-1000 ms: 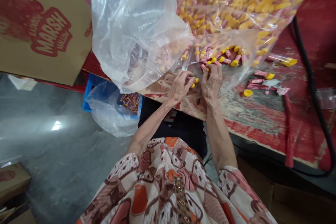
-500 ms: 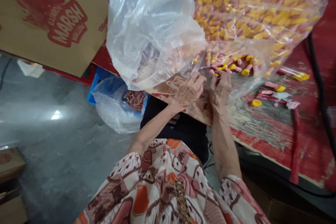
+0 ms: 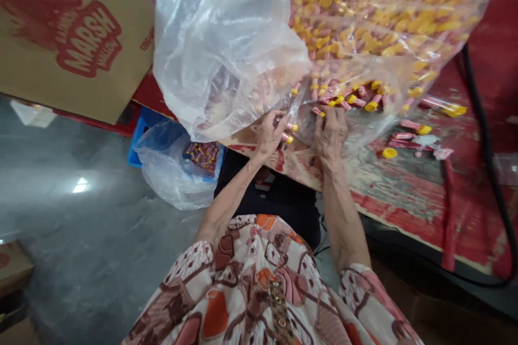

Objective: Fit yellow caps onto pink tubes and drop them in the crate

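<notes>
On my feed, the left hand (image 3: 272, 135) holds tubes (image 3: 287, 138) toward four o'clock; loosening could drop them. The right hand's (image 3: 332, 132) grip I can't tell.

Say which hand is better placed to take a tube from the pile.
Probably the right hand: it is beside the pile, while the left hand is farther off and seems to hold two tubes.
</notes>
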